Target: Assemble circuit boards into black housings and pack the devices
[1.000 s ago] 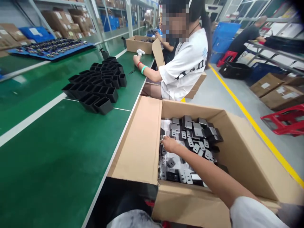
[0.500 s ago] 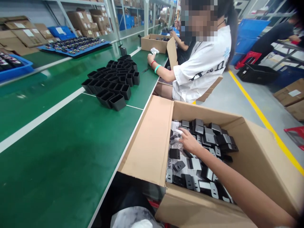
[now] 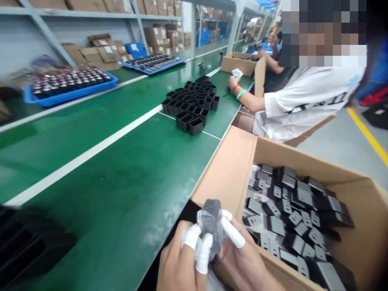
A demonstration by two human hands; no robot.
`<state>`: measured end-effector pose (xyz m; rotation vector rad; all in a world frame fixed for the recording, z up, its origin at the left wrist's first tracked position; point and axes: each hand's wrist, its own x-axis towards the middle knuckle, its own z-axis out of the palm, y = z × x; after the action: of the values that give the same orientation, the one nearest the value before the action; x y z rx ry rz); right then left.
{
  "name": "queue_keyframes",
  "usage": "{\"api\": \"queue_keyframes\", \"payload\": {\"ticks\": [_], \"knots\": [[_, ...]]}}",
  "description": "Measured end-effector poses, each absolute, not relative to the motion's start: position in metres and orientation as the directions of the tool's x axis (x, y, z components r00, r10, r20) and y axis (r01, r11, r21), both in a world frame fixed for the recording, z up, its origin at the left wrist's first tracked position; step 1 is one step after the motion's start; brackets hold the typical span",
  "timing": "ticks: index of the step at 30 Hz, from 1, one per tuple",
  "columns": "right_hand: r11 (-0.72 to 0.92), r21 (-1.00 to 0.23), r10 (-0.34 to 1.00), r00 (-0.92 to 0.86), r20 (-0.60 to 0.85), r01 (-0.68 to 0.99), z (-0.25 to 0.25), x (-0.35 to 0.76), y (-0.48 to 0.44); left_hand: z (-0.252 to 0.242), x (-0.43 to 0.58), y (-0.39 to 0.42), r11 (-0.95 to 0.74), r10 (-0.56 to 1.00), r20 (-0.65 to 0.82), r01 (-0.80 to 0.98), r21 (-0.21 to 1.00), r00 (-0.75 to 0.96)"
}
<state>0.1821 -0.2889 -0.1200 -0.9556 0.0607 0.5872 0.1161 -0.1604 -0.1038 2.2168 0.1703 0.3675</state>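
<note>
Both my hands are together low in the middle of the view, in front of the table edge. Between them is a black plastic housing with a thin, see-through film or cloth around its lower part. My left hand closes on its left side, with white finger covers on at least two fingers. My right hand, also with white finger covers, grips it from the right. An open cardboard box stands to the right, holding many black housings with slotted ends, lying loose.
On the green table stands a cluster of open black housings. More dark housings lie blurred at the lower left. Blue trays hold small parts along the far side. A co-worker sits beyond the box.
My right hand has come out of the box towards the lower middle. My left hand has come into view, and both hold a black housing. The view has turned left.
</note>
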Motion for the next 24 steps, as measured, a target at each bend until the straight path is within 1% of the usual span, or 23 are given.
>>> {"api": "queue_keyframes", "payload": {"ticks": [1, 2, 4, 5, 8, 11, 13, 15, 17, 18, 20, 22, 24], "knots": [[0.505, -0.635, 0.52, 0.793, -0.317, -0.585, -0.118, 0.178, -0.276, -0.105, 0.112, -0.151, -0.695, 0.233, 0.266, -0.031, 0.718, 0.935], [0.53, -0.571, 0.564, 0.763, -0.315, -0.627, -0.117, 0.176, -0.266, -0.107, 0.108, -0.142, -0.766, 0.205, 0.323, -0.054, 0.64, 0.924], [0.516, -0.524, 0.618, 0.718, -0.319, -0.677, -0.118, 0.173, -0.254, -0.108, 0.1, -0.125, -0.86, 0.149, 0.394, -0.078, 0.504, 0.907], [0.492, -0.512, 0.646, 0.69, -0.327, -0.704, -0.12, 0.172, -0.249, -0.108, 0.096, -0.118, -0.876, 0.146, 0.405, -0.073, 0.477, 0.902], [0.403, -0.494, 0.736, 0.594, -0.325, -0.77, -0.123, 0.171, -0.238, -0.1, 0.086, -0.105, -0.854, 0.233, 0.409, -0.015, 0.519, 0.882], [0.35, -0.515, 0.78, 0.548, -0.303, -0.783, -0.117, 0.169, -0.223, -0.086, 0.076, -0.1, -0.821, 0.312, 0.424, 0.016, 0.571, 0.851], [0.32, -0.553, 0.8, 0.532, -0.278, -0.77, -0.11, 0.167, -0.212, -0.075, 0.069, -0.099, -0.793, 0.322, 0.43, -0.008, 0.609, 0.844], [0.281, -0.624, 0.818, 0.522, -0.242, -0.729, -0.104, 0.163, -0.203, -0.064, 0.061, -0.099, -0.757, 0.342, 0.424, -0.021, 0.653, 0.839], [0.244, -0.682, 0.83, 0.512, -0.22, -0.689, -0.101, 0.159, -0.196, -0.054, 0.054, -0.097, -0.703, 0.42, 0.41, 0.005, 0.711, 0.809], [0.229, -0.688, 0.837, 0.5, -0.222, -0.689, -0.101, 0.157, -0.193, -0.049, 0.051, -0.094, -0.671, 0.469, 0.412, 0.012, 0.741, 0.781], [0.208, -0.649, 0.859, 0.454, -0.236, -0.732, -0.104, 0.154, -0.189, -0.041, 0.045, -0.088, -0.603, 0.572, 0.426, 0.008, 0.797, 0.702], [0.178, -0.6, 0.885, 0.394, -0.249, -0.78, -0.109, 0.153, -0.186, -0.034, 0.039, -0.08, -0.539, 0.661, 0.448, -0.035, 0.842, 0.601], [0.154, -0.592, 0.89, 0.371, -0.264, -0.791, -0.112, 0.154, -0.182, -0.027, 0.03, -0.072, -0.433, 0.759, 0.412, -0.082, 0.898, 0.504]]}}
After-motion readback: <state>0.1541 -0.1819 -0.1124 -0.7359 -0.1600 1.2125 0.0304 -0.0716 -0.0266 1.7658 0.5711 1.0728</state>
